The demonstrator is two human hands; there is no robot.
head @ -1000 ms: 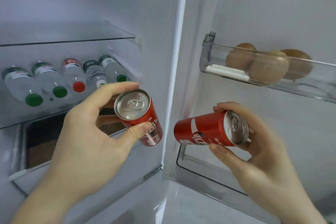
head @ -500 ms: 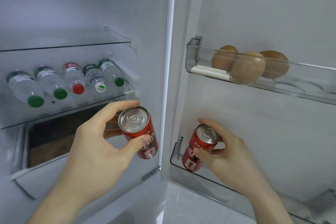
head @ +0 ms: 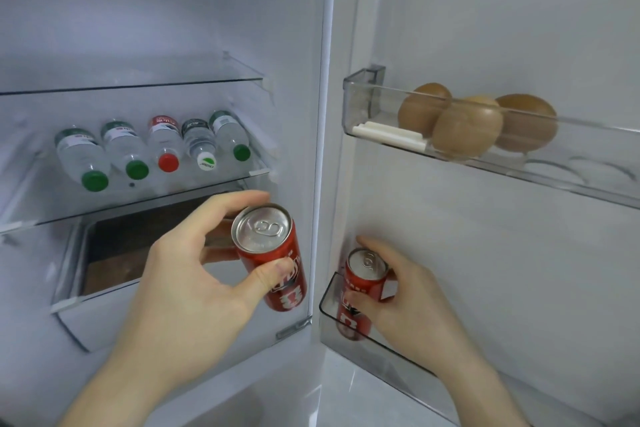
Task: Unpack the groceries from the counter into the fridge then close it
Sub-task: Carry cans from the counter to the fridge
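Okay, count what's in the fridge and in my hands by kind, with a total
Clear plastic water bottles, lying on the glass shelf: 5
Red aluminium soda cans, one in each hand: 2
Brown eggs in the clear door tray: 3
Total: 10

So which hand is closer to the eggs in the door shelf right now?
Right. The right hand holds a can in the lower door bin, below the eggs. The left hand holds the other can over by the fridge's main compartment, farther left.

red cans [head: 277, 274], brown eggs [head: 467, 126], green and red bottle caps [head: 95, 180].
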